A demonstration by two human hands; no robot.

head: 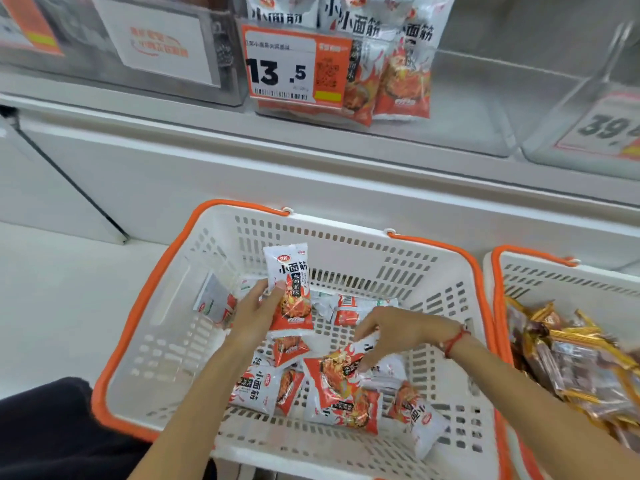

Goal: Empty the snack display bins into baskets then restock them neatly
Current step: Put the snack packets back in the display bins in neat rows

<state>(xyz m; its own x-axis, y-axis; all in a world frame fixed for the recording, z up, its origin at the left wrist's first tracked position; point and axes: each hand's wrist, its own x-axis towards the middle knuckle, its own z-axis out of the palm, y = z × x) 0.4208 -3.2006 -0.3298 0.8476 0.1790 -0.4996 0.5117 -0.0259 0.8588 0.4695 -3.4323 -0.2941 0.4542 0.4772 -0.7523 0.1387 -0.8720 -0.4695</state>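
Now restocking, by the look. Left hand [258, 308] pinching one pack [289, 291] upright, thumb across its front, fingers behind. Right hand [398, 336] down in the basket [166, 341], fingertips pressing on a loose pack [337, 375]; grip not closed round it yet, as far as can be told. Approx. a dozen more packs lying jumbled on the basket floor. Above, bin [467, 109] w/ a few packs standing behind the price tag [294, 64]. Best to gather packs face-front, same way up, squared into a small stack before lifting; then stand them in rows beside those already there. Second basket [519, 282] w/ gold-wrapped snacks to the right: keep separate.
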